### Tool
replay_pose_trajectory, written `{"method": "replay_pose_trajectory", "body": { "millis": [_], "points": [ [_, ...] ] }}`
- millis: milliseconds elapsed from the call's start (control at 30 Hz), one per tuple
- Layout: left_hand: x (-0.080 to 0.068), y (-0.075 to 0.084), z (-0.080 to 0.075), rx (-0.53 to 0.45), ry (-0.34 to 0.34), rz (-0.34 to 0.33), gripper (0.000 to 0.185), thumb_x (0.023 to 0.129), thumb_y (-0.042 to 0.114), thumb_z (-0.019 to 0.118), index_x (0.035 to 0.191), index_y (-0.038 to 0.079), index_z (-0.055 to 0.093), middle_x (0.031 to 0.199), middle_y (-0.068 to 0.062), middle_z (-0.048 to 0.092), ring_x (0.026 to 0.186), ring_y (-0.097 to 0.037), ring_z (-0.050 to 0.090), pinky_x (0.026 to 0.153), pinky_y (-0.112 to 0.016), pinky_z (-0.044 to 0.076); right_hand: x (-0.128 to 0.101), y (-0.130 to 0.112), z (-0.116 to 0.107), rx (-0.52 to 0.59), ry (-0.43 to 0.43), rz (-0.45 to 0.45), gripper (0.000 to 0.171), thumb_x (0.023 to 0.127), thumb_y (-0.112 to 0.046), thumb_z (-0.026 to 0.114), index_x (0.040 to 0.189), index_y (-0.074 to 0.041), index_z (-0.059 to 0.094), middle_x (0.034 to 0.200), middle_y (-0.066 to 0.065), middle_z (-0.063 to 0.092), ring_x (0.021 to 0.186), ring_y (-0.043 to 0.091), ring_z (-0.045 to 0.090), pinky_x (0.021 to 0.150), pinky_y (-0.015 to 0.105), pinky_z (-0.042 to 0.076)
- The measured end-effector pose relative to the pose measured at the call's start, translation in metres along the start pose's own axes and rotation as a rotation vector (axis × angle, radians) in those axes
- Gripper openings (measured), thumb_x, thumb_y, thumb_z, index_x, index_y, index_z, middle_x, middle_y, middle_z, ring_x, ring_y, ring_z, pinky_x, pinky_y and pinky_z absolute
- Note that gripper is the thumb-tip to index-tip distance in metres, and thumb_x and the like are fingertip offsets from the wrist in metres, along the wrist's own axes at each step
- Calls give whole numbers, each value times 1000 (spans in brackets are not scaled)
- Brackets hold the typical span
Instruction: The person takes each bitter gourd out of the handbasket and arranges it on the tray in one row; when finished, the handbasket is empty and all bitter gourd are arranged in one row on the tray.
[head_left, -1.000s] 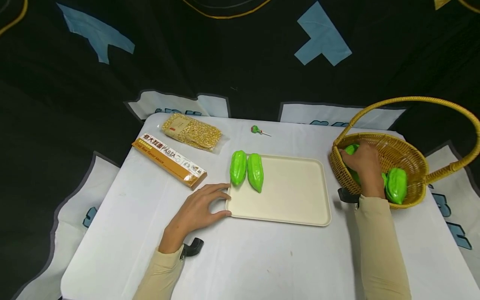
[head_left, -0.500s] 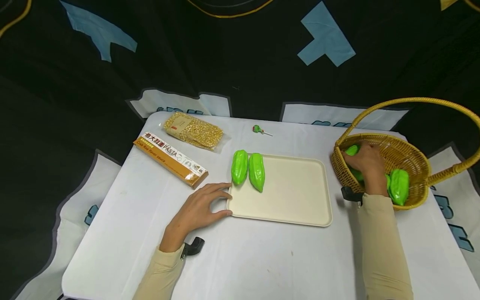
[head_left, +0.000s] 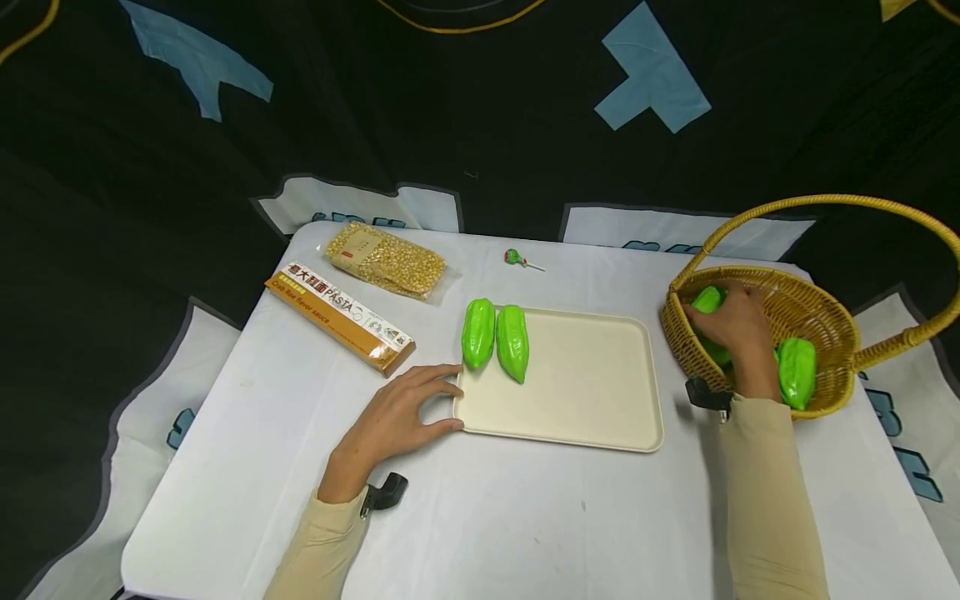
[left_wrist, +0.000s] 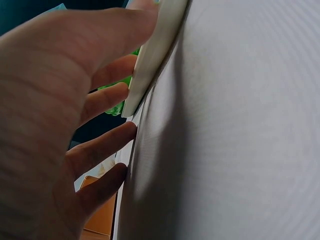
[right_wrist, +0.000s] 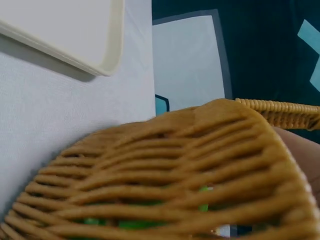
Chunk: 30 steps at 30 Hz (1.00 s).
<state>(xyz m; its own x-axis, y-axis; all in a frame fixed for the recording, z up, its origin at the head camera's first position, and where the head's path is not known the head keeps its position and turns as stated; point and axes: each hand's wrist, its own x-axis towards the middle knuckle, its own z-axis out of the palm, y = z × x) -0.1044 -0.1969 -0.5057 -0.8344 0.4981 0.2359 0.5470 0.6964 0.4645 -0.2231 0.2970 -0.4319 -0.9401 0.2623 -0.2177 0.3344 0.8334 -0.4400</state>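
Note:
Two glossy green ridged fruits (head_left: 513, 343), shaped like star fruit, lie side by side at the left end of a cream tray (head_left: 585, 383). My left hand (head_left: 397, 417) rests at the tray's left edge, fingers spread, thumb and fingertips against its rim (left_wrist: 150, 60). Inside the wicker basket (head_left: 832, 325), my right hand (head_left: 738, 329) reaches down with thumb and fingers around a green star fruit (head_left: 707, 300). Another star fruit (head_left: 797, 372) lies by that wrist. In the right wrist view the basket wall (right_wrist: 165, 170) hides most of the hand.
A pasta box (head_left: 341, 321) and a bag of yellow kernels (head_left: 386, 261) lie at the back left. Behind the tray is a small lollipop (head_left: 517, 259). The basket's tall handle (head_left: 832, 198) arches above it, at the table's right side.
Inside the basket, my right hand and wrist have shifted slightly to the right around the star fruit. The left hand stays at the tray's edge.

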Motion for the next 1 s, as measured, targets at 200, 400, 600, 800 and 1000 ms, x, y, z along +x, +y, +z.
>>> {"method": "replay_pose_trajectory", "body": {
  "millis": [200, 400, 600, 800, 1000],
  "points": [
    [1, -1, 0, 8, -4, -9, 43, 84, 53, 79, 115, 24, 73, 149, 8, 53, 135, -16, 50, 112, -38, 42, -7, 1, -3, 51, 59, -64, 94, 93, -50, 65, 158, 1, 21, 157, 41, 9, 131, 59, 34, 106, 74, 34],
    [0, 0, 0, 5, -5, -10, 43, 84, 53, 79, 115, 25, 73, 149, 8, 53, 136, -16, 50, 112, -38, 42, -14, 2, -5, 97, 120, -73, 90, 93, -42, 67, 159, -2, 22, 156, 40, 11, 127, 58, 38, 103, 74, 38],
    [0, 0, -1, 7, 3, 10, 42, 83, 52, 80, 114, 24, 73, 148, 6, 54, 135, -17, 50, 112, -39, 42, -24, 2, -8, 129, 176, -101, 88, 92, -41, 66, 159, -2, 24, 154, 39, 19, 126, 56, 39, 102, 72, 40],
    [0, 0, -1, 12, 18, 29, 41, 83, 51, 81, 113, 23, 73, 147, 4, 55, 134, -18, 51, 111, -40, 43, -39, 0, -13, 154, 235, -160, 86, 92, -39, 69, 159, -4, 27, 154, 35, 23, 128, 53, 39, 102, 71, 40],
    [0, 1, -1, 10, 17, 26, 41, 83, 50, 81, 113, 23, 73, 146, 4, 56, 134, -18, 52, 111, -40, 43, -55, -3, -18, 152, 271, -187, 85, 91, -39, 71, 158, -5, 30, 157, 29, 25, 134, 51, 36, 102, 71, 41]
  ]
}}
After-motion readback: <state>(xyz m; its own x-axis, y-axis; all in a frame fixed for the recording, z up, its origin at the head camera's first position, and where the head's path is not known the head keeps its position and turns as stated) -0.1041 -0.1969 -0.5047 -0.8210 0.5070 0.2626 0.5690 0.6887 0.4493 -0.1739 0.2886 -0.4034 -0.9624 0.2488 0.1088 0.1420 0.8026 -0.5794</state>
